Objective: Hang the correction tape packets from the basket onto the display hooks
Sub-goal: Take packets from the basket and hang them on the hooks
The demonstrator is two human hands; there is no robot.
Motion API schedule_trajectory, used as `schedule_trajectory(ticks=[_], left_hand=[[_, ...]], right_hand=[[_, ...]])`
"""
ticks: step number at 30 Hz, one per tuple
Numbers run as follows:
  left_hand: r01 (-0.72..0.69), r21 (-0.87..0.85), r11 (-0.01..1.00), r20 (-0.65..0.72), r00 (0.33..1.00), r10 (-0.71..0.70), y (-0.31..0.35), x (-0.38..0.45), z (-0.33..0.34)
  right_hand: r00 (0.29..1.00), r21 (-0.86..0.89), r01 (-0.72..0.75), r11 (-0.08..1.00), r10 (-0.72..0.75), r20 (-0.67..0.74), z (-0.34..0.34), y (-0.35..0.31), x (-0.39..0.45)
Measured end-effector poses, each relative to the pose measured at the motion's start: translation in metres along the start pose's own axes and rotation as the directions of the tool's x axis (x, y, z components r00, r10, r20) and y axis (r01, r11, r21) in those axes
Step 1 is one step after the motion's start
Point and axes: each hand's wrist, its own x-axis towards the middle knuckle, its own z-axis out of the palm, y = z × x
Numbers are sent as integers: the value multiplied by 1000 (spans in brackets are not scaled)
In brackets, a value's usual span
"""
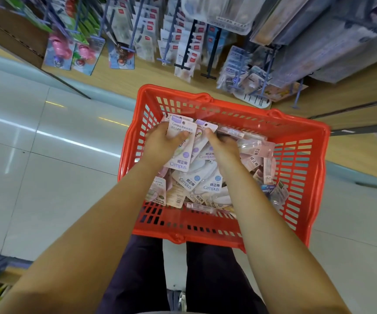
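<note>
Head view: both hands down in the red basket (223,241) on the floor; left hand (160,141) grips a lilac correction tape packet (179,143) by its upper part, thumb across the card, while the right hand (222,146) curls over a neighbouring packet (203,141), apparently pinching it, though the fingers are hidden. Step in hand looks like picking up; next calls for lifting clear and threading the punched hole onto a display hook (212,57) on the rack beyond.

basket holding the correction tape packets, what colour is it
Bright red-orange plastic with slotted walls; the basket shows best in the head view, the only one given.
</note>
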Motion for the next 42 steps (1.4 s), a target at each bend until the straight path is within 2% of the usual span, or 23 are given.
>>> schedule_trajectory(ticks=[3,7,10,16,19,21,24,26,32,35,39,42], left_hand=[[-32,-51,998,-38,999,30,-2,-6,5],[15,-192,981,-5,1000,-16,-6,-20,18],[68,-253,965,9,998,-68,-4,-28,20],[117,-427,896,55,993,-104,-5,-51,13],[224,-564,795,179,973,-148,-9,-64,3],[295,-612,734,316,942,-115,-10,-69,-5],[403,-571,715,491,866,-96,-2,-80,-14],[423,-569,706,514,852,-97,7,-89,-19],[297,-655,695,362,930,-56,35,-121,-43],[188,-642,744,249,968,-31,53,-137,-58],[40,-573,819,131,990,44,86,-159,-79],[-50,-481,875,132,983,129,111,-173,-88]], right_hand=[[997,64,-77,995,75,31,4,-1,6],[994,90,-88,992,81,76,1,7,5],[995,108,-44,993,34,94,-5,13,-6],[990,288,44,956,-81,118,-9,31,-29],[991,304,75,950,-105,84,-20,41,-44],[992,304,72,950,-99,75,-29,45,-55],[989,267,107,958,-131,74,-43,45,-73],[984,250,145,957,-165,61,-54,40,-86],[962,177,265,948,-271,13,-102,14,-138],[936,171,343,924,-351,16,-132,-2,-168],[897,130,420,898,-433,86,-165,-22,-201],[866,140,457,878,-476,157,-181,-35,-223]])
